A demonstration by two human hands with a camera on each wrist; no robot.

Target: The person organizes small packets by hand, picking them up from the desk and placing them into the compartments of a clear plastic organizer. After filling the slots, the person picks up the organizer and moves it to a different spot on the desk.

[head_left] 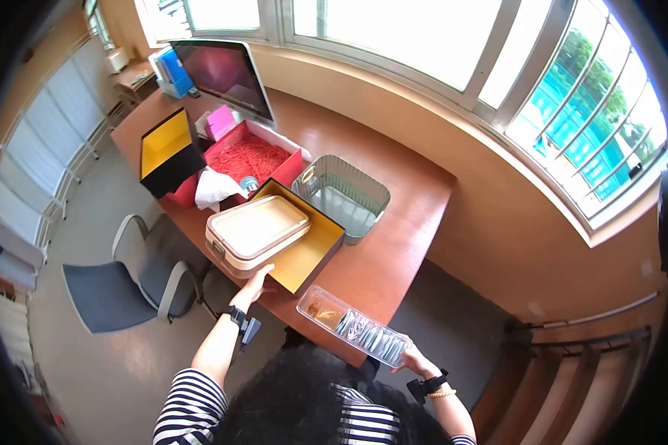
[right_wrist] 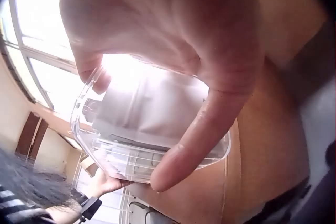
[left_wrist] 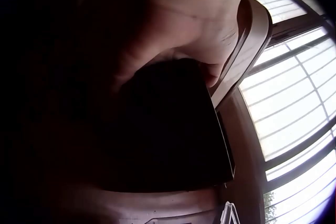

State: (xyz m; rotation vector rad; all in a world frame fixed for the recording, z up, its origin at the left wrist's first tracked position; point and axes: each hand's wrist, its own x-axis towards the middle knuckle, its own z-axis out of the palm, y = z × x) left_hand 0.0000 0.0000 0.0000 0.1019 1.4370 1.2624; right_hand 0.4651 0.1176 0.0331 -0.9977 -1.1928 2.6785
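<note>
At the table's front edge my left hand (head_left: 253, 288) grips the near corner of a black box with a yellow inside (head_left: 304, 263); in the left wrist view the fingers of this hand (left_wrist: 184, 29) bend over the dark box (left_wrist: 173, 129). A beige lidded container (head_left: 256, 231) rests tilted on that box. My right hand (head_left: 414, 359) holds the right end of a long clear tray (head_left: 352, 326) with small packets and something orange-brown inside. Seen from the right wrist, the hand (right_wrist: 173, 40) spans the clear tray's end (right_wrist: 142, 140), thumb and fingers on opposite sides.
Behind the box stands a ribbed grey-green basket (head_left: 341, 196). Left of it are a red box of red shredded filler (head_left: 249, 157), a white cloth (head_left: 215, 188) and another black-and-yellow box (head_left: 169, 152). A monitor (head_left: 223, 74) stands at the back; a chair (head_left: 119, 297) is at the left.
</note>
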